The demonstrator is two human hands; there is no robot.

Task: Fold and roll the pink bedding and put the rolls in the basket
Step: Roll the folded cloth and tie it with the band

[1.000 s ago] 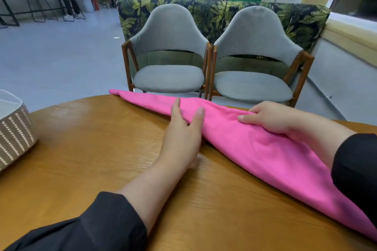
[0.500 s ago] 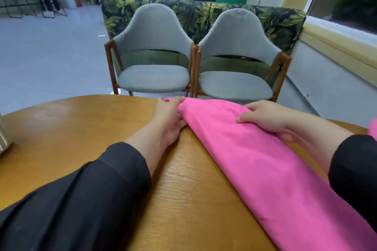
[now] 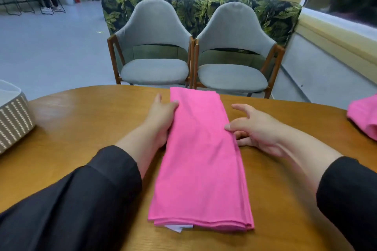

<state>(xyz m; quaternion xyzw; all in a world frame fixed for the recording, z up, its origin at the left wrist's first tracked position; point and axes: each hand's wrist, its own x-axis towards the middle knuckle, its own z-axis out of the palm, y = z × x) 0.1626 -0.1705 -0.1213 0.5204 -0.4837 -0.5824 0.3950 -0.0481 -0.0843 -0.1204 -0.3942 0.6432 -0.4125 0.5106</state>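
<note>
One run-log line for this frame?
stage: folded, unrolled | pink bedding flat on table | left hand, right hand at edges | basket left

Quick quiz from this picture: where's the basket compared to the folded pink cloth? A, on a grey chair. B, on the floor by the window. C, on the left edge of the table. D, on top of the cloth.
C: the basket sits at the table's left edge, well apart from the cloth.

Bedding (image 3: 201, 159) between hands: solid pink. Basket (image 3: 14, 122) left of them: beige, white dashes. Worktop (image 3: 91, 128) orange-brown woodgrain. Sleeves (image 3: 81, 199) black.
</note>
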